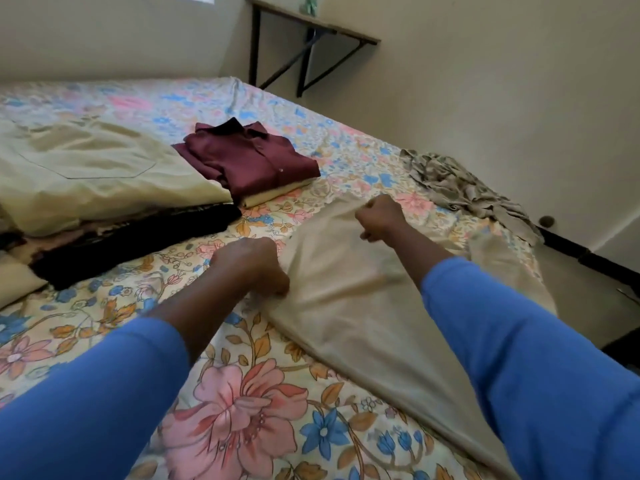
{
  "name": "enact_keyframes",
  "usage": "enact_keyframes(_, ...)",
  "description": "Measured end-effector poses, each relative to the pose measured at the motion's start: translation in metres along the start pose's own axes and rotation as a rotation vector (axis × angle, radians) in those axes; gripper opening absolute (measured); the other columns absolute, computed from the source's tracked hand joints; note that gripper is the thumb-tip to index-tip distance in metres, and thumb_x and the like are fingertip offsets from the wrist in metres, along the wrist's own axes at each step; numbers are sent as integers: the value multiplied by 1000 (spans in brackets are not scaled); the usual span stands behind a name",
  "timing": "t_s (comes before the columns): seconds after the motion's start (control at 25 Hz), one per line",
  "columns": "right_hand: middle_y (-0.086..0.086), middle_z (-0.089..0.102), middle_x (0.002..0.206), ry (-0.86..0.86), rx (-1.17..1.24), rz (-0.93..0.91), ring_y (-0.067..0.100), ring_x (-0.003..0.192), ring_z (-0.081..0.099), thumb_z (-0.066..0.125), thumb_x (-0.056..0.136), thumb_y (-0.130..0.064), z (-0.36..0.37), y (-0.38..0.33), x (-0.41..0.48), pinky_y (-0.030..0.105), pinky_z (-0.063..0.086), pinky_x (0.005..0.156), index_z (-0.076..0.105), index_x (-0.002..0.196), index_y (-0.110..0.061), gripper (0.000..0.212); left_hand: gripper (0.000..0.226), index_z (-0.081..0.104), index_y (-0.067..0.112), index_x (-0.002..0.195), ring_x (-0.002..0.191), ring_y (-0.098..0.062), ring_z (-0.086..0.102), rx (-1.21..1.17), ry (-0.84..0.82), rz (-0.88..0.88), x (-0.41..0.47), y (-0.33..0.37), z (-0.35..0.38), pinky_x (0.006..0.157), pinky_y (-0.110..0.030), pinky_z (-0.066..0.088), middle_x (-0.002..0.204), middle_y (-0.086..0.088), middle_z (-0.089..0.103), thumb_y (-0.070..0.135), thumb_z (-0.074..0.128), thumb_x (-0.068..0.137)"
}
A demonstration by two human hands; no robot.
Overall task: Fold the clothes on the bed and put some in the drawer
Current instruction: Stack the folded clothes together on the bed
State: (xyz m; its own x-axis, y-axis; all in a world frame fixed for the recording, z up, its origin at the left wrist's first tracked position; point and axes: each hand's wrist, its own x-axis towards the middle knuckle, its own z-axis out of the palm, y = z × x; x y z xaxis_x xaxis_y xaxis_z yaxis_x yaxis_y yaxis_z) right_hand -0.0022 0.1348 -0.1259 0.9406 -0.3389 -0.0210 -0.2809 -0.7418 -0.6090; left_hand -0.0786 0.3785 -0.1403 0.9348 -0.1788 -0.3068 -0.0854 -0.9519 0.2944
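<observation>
A beige garment (pixel 349 306) lies stretched across the floral bed sheet (pixel 242 393) in front of me. My left hand (pixel 251 263) grips its near left edge with curled fingers. My right hand (pixel 379 216) grips its far edge, fingers closed round the cloth. Both arms wear blue sleeves. A folded maroon shirt (pixel 252 157) sits on a folded cream piece further back. To the left lie a large cream garment (pixel 93 171) and a black garment (pixel 138 242). A crumpled grey-brown cloth (pixel 464 188) lies at the bed's right edge.
A wall-mounted shelf (pixel 311 26) with black brackets hangs in the corner beyond the bed. The floor (pixel 588 289) shows to the right of the bed, along the wall. No drawer is in view.
</observation>
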Motion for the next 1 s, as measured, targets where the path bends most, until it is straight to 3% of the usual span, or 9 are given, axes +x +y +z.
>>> enact_keyframes(0.12, 17, 74, 81, 77, -66, -13, 29, 67, 75, 53, 88, -9, 24, -8, 76, 47, 65, 74, 67, 98, 0, 20, 75, 57, 17, 130, 102, -23, 60, -75, 7, -34, 18, -5, 8, 88, -39, 54, 114, -3, 63, 79, 58, 87)
enact_keyframes(0.24, 18, 74, 86, 3, -130, 42, 31, 74, 71, 50, 93, -15, 36, -4, 124, 40, 62, 80, 54, 96, -3, 13, 74, 58, 16, 131, 103, -24, 59, -142, 24, -81, 26, -7, 17, 86, -39, 52, 113, -5, 62, 78, 38, 97)
enact_keyframes(0.44, 6, 59, 82, 15, -435, -29, 30, 91, 63, 67, 94, -38, 40, 3, 171, 34, 43, 71, 54, 85, -9, 33, 50, 59, 16, 118, 88, -16, 55, -262, 28, -72, 30, -10, 21, 67, -33, 44, 98, 0, 58, 63, 56, 98)
enact_keyframes(0.56, 5, 67, 77, 190, -125, -89, 24, 79, 69, 67, 95, -35, 31, -20, 178, 31, 52, 72, 70, 91, -14, 22, 47, 61, 19, 114, 86, -17, 55, -273, 64, -96, 28, -12, 19, 66, -34, 43, 96, 0, 59, 60, 68, 92)
enact_keyframes(0.72, 2, 76, 86, 388, 518, -90, 21, 74, 75, 70, 87, -30, 30, -56, 182, 42, 65, 73, 70, 80, -25, 8, 43, 57, 23, 110, 87, -20, 51, -213, 292, -169, 23, -29, -2, 71, -36, 39, 95, 0, 55, 61, 67, 93)
enact_keyframes(0.76, 1, 76, 92, 361, 509, -92, 21, 81, 75, 69, 85, -28, 39, -54, 181, 41, 64, 79, 71, 83, -27, 3, 43, 56, 24, 110, 90, -23, 50, -179, 323, -192, 23, -36, -4, 73, -38, 39, 98, -1, 55, 62, 65, 93)
enact_keyframes(0.84, 5, 69, 123, 166, 341, -87, 21, 108, 68, 68, 85, -25, 72, -42, 166, 36, 57, 96, 71, 110, -29, 26, 48, 54, 22, 118, 98, -27, 54, -93, 283, -234, 24, -48, -2, 78, -40, 42, 106, -4, 59, 63, 62, 95)
enact_keyframes(0.92, 14, 43, 155, -62, 131, -156, 29, 141, 46, 63, 92, -28, 110, -28, 141, 37, 39, 116, 48, 150, -25, 60, 53, 51, 20, 127, 108, -31, 58, -13, 229, -248, 29, -55, 7, 82, -42, 43, 117, -8, 63, 62, 61, 96)
enact_keyframes(1.0, 15, 18, 169, -116, -25, -342, 26, 158, 16, 62, 97, -29, 125, -25, 111, 34, 19, 124, 28, 162, -23, 74, 56, 45, 19, 134, 116, -34, 58, 91, 255, -235, 31, -50, 10, 85, -44, 43, 126, -12, 60, 58, 62, 97)
